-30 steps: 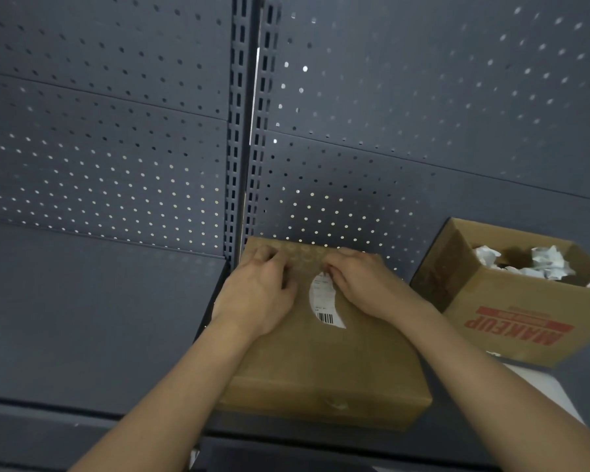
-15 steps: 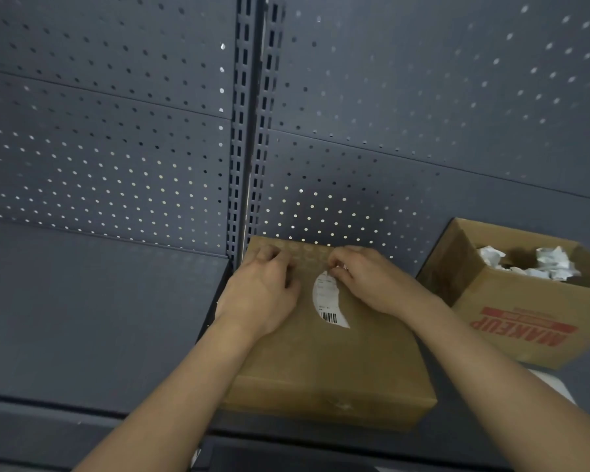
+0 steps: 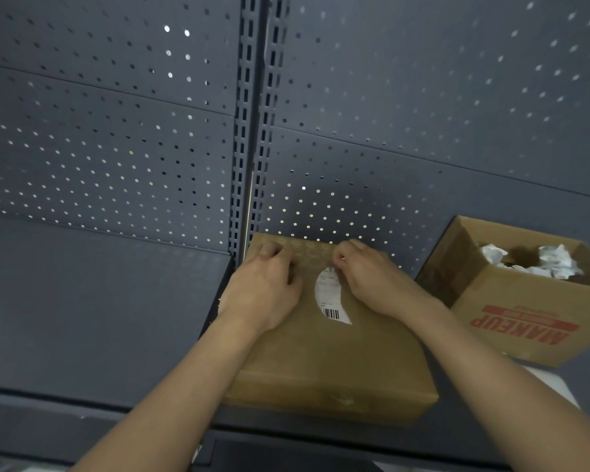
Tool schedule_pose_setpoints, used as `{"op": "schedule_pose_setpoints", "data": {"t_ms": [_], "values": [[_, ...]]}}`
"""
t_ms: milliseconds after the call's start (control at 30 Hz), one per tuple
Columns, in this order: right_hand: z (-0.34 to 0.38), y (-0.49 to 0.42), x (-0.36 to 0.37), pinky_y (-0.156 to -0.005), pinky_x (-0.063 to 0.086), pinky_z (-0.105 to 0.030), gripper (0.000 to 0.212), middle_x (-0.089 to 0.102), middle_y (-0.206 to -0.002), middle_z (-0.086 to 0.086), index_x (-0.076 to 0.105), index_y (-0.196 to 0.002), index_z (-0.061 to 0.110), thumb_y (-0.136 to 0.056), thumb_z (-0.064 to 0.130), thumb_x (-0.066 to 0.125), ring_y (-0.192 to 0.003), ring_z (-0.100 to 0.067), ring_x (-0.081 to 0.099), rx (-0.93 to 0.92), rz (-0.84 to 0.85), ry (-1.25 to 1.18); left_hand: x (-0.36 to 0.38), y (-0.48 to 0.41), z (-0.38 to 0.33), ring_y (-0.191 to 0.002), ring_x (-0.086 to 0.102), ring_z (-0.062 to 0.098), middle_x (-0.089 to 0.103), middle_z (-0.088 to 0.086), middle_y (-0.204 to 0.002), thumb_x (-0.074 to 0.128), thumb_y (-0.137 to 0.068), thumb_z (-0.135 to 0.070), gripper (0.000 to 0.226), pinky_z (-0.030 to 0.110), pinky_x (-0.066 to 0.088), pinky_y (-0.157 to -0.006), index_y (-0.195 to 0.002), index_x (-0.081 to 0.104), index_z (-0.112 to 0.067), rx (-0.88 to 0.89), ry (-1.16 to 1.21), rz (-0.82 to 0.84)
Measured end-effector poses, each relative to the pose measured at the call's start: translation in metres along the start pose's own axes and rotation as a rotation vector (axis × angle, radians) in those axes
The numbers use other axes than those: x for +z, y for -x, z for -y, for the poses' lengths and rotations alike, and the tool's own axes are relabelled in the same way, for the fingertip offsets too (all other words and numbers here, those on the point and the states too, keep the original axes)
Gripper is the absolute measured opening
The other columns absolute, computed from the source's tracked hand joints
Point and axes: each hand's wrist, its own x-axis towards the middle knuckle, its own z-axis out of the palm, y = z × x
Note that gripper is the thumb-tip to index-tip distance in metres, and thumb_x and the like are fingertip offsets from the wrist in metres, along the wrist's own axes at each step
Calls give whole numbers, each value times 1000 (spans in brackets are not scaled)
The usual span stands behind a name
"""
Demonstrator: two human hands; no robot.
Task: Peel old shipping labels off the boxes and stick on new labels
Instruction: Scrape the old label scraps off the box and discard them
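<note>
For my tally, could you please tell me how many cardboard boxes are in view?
2: a closed box in the centre, an open box to its right; others may lie out of frame.

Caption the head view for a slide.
Left hand steadies closed box while right hand pinches the edge of its shipping label; open box of crumpled paper alongside.

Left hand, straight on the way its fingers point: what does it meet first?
Probably the perforated back panel. The left hand lies on the closed cardboard box, fingers aimed at its far edge, which seems to sit against that panel; depth is unclear.
</note>
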Motion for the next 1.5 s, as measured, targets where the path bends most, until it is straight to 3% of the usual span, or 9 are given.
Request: {"op": "schedule_pose_setpoints", "data": {"t_ms": [167,367,633,800,967,1100,1233,1367,1500], "values": [[-3,7,-10,-91,45,-36,15,61,-106,4,61,-101,18,-102,23,47,-100,-15,56,59,-25,-219,1,0,1,-122,46,20,52,-2,-129,48,-96,-32,31,40,49,-92,-121,60,-17,3,5,-6],[0,-2,-7,-92,46,-47,16,57,-104,4,64,-105,20,-100,28,50,-100,-19,56,32,24,-108,1,-1,1,-122,46,21,52,-1,-129,48,-96,-32,31,40,49,-90,-120,59,-17,-1,-2,2],[5,-3,2,-74,51,-48,21,49,-97,0,53,-104,16,-104,26,34,-83,-28,57,-62,-9,142,0,0,0,-123,46,22,52,0,-129,48,-96,-32,31,38,47,-91,-121,59,-17,4,1,-1],[-1,3,0,-78,47,-45,15,49,-93,3,51,-93,20,-102,19,39,-81,-22,53,-80,-6,68,-1,0,0,-122,47,23,51,1,-129,49,-96,-32,31,40,49,-91,-119,60,-16,5,11,-2],[-2,16,-3,-79,33,-24,14,48,-95,10,53,-93,23,-104,20,43,-86,-8,46,-76,-22,-127,-2,1,0,-121,47,23,51,0,-129,49,-95,-31,30,42,49,-90,-119,60,-16,-5,8,8],[-5,18,-7,-83,35,-25,13,55,-99,8,55,-95,25,-103,25,45,-93,-11,52,-28,-36,-243,-1,1,-1,-121,47,22,51,0,-129,49,-95,-31,30,41,49,-90,-119,59,-17,-6,9,4],[-7,17,-9,-86,39,-27,12,60,-109,9,59,-106,25,-101,30,49,-106,-13,54,26,-32,-327,-1,0,1,-121,47,22,51,-1,-129,49,-95,-31,30,41,49,-90,-119,59,-17,-4,13,3],[-6,18,-15,-99,38,-28,55,52,-126,11,36,-148,33,-97,37,57,-120,-9,46,77,30,-414,0,0,0,-121,47,22,52,0,-130,48,-95,-32,31,42,49,-90,-120,59,-18,1,15,1],[-4,12,-15,-95,42,-31,33,60,-113,5,63,-127,29,-94,35,63,-106,-13,54,35,40,-295,0,-1,1,-121,47,22,51,-1,-129,49,-94,-31,30,43,49,-90,-119,59,-17,-4,13,4]]}}
